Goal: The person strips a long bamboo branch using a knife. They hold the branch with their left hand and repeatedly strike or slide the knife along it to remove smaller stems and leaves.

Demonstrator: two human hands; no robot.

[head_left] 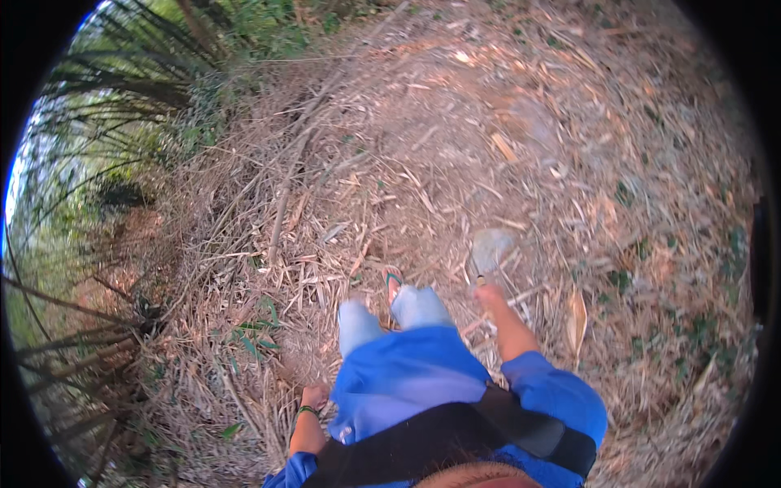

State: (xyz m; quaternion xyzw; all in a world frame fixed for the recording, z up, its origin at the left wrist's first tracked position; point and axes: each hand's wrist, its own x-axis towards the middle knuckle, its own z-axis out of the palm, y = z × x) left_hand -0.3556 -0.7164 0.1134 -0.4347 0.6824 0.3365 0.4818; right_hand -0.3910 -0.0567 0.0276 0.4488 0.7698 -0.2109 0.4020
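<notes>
My right hand (490, 295) reaches down and forward from a blue sleeve, closed on the short handle of a tool with a flat grey blade (490, 248). The blurred blade is low over the dry leaf litter. My left hand (313, 397) hangs at my side, a green band on its wrist. Its fingers look loosely curled and I see nothing in them, but the hand is small and partly hidden. Below me are my light trouser legs (390, 313) and a sandalled foot (394, 281).
Dry grass, sticks and fallen leaves (455, 146) cover the sloping ground. Dense green fronds and thin stems (122, 122) crowd the left side. A large dry leaf (576, 319) lies right of my arm.
</notes>
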